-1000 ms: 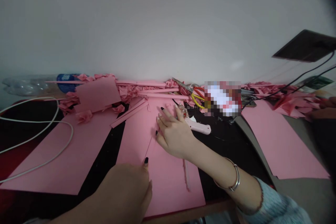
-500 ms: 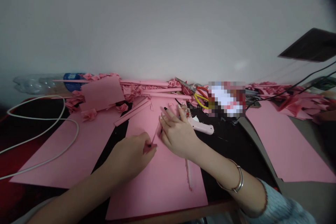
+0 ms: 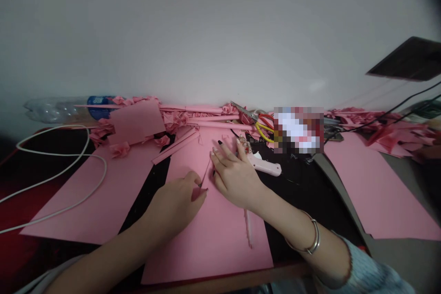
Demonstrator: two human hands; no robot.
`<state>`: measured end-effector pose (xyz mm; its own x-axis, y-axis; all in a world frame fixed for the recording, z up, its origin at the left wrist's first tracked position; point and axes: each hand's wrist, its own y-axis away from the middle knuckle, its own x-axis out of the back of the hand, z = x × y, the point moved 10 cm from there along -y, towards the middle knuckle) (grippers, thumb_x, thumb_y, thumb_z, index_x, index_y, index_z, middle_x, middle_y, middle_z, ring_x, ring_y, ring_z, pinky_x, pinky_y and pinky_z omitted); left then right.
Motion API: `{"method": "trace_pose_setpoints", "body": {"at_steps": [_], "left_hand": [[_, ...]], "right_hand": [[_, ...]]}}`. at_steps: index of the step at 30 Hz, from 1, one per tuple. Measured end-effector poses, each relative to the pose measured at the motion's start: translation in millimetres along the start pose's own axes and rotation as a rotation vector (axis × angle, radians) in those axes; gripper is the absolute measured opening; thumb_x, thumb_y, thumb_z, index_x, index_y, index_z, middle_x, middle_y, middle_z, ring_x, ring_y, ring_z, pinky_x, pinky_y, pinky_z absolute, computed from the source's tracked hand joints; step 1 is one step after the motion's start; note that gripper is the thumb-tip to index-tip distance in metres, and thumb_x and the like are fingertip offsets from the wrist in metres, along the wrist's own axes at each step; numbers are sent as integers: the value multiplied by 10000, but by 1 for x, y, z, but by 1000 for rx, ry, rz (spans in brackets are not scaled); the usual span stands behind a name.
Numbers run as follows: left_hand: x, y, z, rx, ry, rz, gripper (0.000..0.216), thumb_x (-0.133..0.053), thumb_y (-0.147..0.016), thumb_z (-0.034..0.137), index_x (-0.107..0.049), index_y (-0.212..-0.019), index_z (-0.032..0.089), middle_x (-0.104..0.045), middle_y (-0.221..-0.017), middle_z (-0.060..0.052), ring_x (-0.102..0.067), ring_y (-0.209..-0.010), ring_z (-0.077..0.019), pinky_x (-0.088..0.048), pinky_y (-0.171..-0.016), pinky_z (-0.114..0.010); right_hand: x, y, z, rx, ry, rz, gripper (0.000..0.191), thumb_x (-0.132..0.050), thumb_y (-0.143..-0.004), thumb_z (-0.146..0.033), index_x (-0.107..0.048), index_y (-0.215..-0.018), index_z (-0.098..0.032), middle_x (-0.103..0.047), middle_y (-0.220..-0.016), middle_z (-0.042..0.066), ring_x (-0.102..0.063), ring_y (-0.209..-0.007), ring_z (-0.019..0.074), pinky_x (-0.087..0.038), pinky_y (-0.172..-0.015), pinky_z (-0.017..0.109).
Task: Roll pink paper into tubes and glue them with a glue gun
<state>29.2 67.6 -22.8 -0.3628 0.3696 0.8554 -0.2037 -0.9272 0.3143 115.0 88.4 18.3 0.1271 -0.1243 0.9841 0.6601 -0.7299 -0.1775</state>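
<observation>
My left hand (image 3: 174, 204) is closed, thumb and forefinger pinched on the near end of a thin strip of pink paper (image 3: 206, 171). The strip's far end runs up to the fingertips of my right hand (image 3: 237, 174). That hand lies flat with its fingers stretched out, pressing on a large pink sheet (image 3: 213, 239); its palm hides part of the paper. Beside my right fingers lies a pale pink glue gun (image 3: 266, 166), its front partly covered. A slim, pale stick-like thing (image 3: 248, 229) rests on the sheet below my right wrist.
Rolled pink paper tubes (image 3: 220, 124), paper flowers (image 3: 120, 149) and yellow- and red-handled tools (image 3: 263, 131) line the wall. A plastic bottle (image 3: 62, 109) lies at left, near a looped white cable (image 3: 103, 170). More pink sheets lie left and right (image 3: 379, 188).
Both hands stay almost in place; the left hand shifts slightly, still pinching the strip. The whole view moves a little, with things at left appearing slightly further right.
</observation>
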Motion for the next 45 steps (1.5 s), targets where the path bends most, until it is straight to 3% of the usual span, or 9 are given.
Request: {"method": "trace_pose_setpoints", "body": {"at_steps": [10,16,28,35,45], "left_hand": [[0,-4,-1,-33,46,19,171,-452,-834,293,-491,-700,194,-578,-646,2,-533,-584,-158,-298,-515,-250],[-1,-6,-1,-57,93,-9,184,-447,-834,292,-463,-676,199,-562,-614,17,-510,-561,-146,-281,-502,-241],[-5,-8,1,-101,9,-28,259,-376,-874,287,-405,-633,196,-525,-637,3,-503,-600,-156,-266,-546,-264],[-5,-12,1,-119,71,-26,269,-381,-872,299,-394,-623,199,-519,-622,4,-504,-600,-163,-286,-554,-266],[-18,-15,-7,-97,442,-181,293,-383,-876,361,-415,-629,207,-537,-479,38,-482,-411,-127,-327,-436,-219]], "right_hand": [[2,2,4,-8,-62,13,433,-371,-908,-230,-508,-1285,-66,-544,-1312,132,-269,-1362,261,-69,-1116,543],[2,2,7,-24,-59,15,484,-369,-910,-236,-412,-1361,-66,-471,-1373,154,-268,-1362,268,-75,-1108,560],[3,7,4,-39,-11,-17,530,-408,-893,-244,-384,-1366,-4,-447,-1384,190,-327,-1330,292,-80,-1120,545],[0,28,-26,8,91,-87,402,-457,-879,-201,-572,-1201,9,-595,-1223,211,-428,-1259,314,-222,-1094,529],[-18,33,-35,43,171,-148,430,-477,-853,-149,-547,-1212,76,-551,-1244,267,-388,-1283,351,-227,-1103,515]]}}
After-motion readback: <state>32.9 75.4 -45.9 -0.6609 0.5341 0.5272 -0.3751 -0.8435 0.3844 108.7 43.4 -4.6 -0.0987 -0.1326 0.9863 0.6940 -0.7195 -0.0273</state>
